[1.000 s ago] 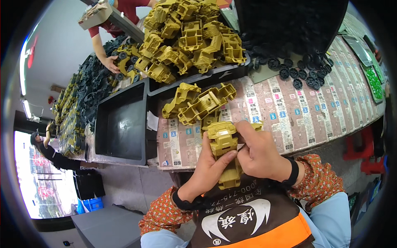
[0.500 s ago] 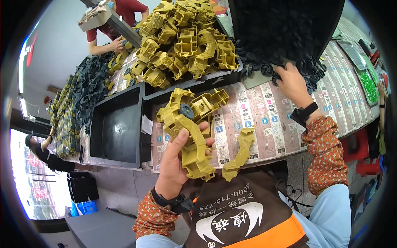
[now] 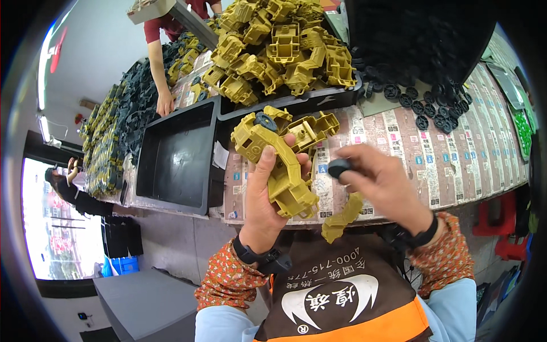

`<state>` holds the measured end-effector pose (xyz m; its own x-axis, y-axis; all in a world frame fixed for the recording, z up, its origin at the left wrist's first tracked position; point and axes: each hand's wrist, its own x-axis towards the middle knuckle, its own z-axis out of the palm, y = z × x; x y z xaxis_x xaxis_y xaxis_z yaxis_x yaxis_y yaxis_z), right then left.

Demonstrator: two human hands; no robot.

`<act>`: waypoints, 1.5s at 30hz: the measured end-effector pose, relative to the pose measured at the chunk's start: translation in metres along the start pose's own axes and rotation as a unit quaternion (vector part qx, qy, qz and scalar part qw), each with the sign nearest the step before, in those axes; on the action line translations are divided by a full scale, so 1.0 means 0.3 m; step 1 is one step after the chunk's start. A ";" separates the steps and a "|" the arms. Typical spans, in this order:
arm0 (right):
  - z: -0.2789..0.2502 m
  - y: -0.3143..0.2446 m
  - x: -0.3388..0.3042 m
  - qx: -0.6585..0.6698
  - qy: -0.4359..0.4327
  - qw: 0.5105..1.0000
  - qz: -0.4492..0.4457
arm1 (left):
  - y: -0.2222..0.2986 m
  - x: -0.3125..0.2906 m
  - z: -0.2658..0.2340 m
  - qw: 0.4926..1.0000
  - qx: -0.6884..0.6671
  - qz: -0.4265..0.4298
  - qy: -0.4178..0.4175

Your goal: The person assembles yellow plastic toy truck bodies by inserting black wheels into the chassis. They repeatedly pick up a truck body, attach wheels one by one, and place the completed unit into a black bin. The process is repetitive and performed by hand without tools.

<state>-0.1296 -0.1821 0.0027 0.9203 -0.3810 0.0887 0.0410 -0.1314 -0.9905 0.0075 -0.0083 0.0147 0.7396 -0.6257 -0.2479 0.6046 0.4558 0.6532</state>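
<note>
My left hand [image 3: 266, 196] is closed round a mustard-yellow plastic toy vehicle body [image 3: 279, 168], lifted over the near edge of the table. A dark wheel [image 3: 265, 121] sits on the body's upper part. To the right of it, my right hand [image 3: 387, 179] pinches a loose black wheel [image 3: 339, 167] between thumb and fingers, apart from the body and somewhat blurred. Below that hand, a curved yellow plastic piece [image 3: 343, 219] lies at the table's front edge, partly hidden by the fingers.
Yellow bodies [image 3: 285, 45] fill a black tray at the back. An open black bin [image 3: 176, 162] stands to the left. Loose black wheels [image 3: 439, 108] spill from a large dark container [image 3: 416, 40] at the back right. Across the table, a co-worker's arm [image 3: 159, 74] reaches down near dark parts.
My right hand has come back from the wheel pile toward the yellow body, now with a wheel in its fingers. The co-worker's hand has moved to beside the black bin.
</note>
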 end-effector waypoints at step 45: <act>0.111 -0.161 0.014 -0.029 0.034 0.996 -0.077 | 0.633 -0.039 -0.086 0.737 -0.578 0.145 -0.319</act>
<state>-0.1149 -0.1469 0.0474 0.8761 -0.4135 0.2479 0.1548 -0.2457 -0.9569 0.1213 0.1021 0.1233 0.8202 -0.3986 0.4104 0.5699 0.6322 -0.5250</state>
